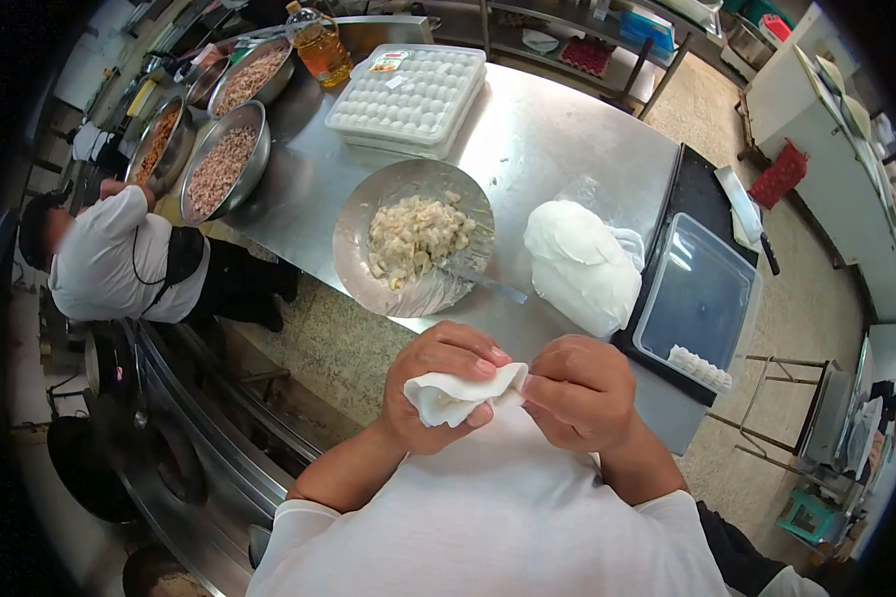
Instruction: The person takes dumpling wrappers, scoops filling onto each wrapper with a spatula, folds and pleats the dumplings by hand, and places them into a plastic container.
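Close to my chest, a white round dumpling wrapper [443, 398] is folded over, its edge wavy. My left hand [418, 363] is closed around it, thumb below and fingers above. With thumb and fingertips, my right hand [587, 388] pinches the wrapper's right end. Whatever lies inside the fold is hidden. Just beyond stands a wide metal bowl [351, 234] of pale chunky filling [413, 234], a flat-handled tool [498, 287] resting in it. Right of the bowl sits a white doughy heap [582, 269] in plastic. A clear tray [652, 323] holds a short row of dumplings [699, 368].
Stacked plastic boxes [408, 99] of white pieces and an oil bottle [319, 50] stand at the back. Minced meat fills two metal bowls [261, 164] at the left, near a co-worker [134, 249]. A cleaver [742, 204] lies at the right edge.
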{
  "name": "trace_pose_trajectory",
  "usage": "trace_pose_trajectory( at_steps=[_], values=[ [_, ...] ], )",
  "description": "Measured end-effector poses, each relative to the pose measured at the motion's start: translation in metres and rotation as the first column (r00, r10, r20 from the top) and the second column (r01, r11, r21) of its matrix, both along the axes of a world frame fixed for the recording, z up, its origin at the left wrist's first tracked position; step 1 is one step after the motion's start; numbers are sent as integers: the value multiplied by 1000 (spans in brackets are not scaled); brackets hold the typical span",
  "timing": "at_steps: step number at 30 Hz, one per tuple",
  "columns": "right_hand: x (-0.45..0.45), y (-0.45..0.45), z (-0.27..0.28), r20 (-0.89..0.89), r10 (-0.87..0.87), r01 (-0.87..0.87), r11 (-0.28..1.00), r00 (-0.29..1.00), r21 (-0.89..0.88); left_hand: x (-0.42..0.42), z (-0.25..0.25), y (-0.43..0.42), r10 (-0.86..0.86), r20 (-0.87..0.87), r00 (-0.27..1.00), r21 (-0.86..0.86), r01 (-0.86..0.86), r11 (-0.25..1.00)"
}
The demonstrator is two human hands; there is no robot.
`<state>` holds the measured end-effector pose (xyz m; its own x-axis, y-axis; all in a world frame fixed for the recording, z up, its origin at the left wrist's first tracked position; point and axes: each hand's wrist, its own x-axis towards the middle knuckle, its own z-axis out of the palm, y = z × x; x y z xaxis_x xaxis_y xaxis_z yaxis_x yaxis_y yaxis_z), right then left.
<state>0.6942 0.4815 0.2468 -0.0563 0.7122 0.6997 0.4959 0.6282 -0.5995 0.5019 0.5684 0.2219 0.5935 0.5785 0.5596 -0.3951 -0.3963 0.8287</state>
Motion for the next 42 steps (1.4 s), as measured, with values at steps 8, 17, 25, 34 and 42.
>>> trace_pose_trajectory(
  at_steps=[8,17,25,34,42],
  values=[
    [0,-1,5,-36,6,-9,998,999,-70,13,14,-18,119,32,992,-190,-111,975],
    [-6,0,8,-61,-62,61,998,996,-18,3,24,-3,9,-169,986,36,-3,999],
    [-11,-3,15,-103,-115,117,993,988,15,2,22,-1,43,-168,985,94,-27,995],
    [-1,-11,9,46,-89,88,996,995,9,8,18,-7,32,-130,991,14,-31,999],
    [2,-12,9,44,-80,82,996,996,-31,19,21,-14,93,-109,990,-72,-101,992]
  ],
)
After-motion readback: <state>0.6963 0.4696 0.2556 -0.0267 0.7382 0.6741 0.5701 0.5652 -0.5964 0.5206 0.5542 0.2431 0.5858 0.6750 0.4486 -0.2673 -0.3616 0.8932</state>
